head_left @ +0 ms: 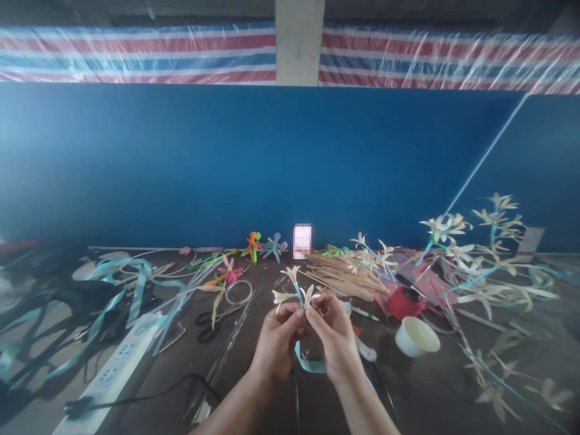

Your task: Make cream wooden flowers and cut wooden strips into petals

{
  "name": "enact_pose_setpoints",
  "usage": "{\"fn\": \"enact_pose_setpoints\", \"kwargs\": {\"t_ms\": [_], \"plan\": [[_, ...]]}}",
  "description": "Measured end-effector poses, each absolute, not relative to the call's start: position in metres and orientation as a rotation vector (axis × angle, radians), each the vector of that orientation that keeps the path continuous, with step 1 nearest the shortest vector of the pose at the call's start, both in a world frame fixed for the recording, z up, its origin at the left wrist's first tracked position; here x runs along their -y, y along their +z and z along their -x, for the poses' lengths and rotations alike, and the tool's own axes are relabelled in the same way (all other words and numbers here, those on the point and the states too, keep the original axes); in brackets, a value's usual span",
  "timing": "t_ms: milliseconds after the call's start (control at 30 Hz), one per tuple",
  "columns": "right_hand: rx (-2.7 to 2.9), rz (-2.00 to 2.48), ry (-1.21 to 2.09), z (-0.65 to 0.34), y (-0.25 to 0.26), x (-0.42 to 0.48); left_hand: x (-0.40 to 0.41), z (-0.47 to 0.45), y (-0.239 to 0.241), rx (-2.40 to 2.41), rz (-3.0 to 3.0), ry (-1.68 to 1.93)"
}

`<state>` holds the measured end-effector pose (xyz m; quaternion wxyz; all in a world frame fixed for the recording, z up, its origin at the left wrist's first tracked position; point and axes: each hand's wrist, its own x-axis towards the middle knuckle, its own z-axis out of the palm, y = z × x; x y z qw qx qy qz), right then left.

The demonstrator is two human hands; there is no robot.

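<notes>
Between my two hands, above the middle of the table, is a small artificial flower stem (298, 291) with pale cream blossoms and a light blue wrapped stalk. My left hand (280, 335) pinches its lower stalk between thumb and fingertips. Close beside it, my right hand (334, 332) is closed at the base of the right-hand blossom (309, 295), thumb and fingers pressed together. The fingertips hide the bottom of the stalk. Below the hands a light blue ribbon (312, 366) loops down toward the table.
On the left lie a white power strip (109, 374) with a black plug, tangled blue ribbon (142, 284) and black scissors (206, 326). Rightward are dried strips (348, 275), a red roll (405, 302), a white cup (417, 336) and more flower stems (493, 266). A blue partition (272, 163) stands behind.
</notes>
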<state>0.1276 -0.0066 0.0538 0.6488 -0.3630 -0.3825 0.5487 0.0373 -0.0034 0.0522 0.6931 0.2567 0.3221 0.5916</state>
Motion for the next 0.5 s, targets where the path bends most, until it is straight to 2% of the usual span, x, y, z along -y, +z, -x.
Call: {"fn": "enact_pose_setpoints", "kwargs": {"t_ms": [500], "plan": [[1.134, 0.801, 1.359, -0.155, 0.068, -0.004, 0.008, -0.039, 0.053, -0.767, -0.675, 1.309]]}}
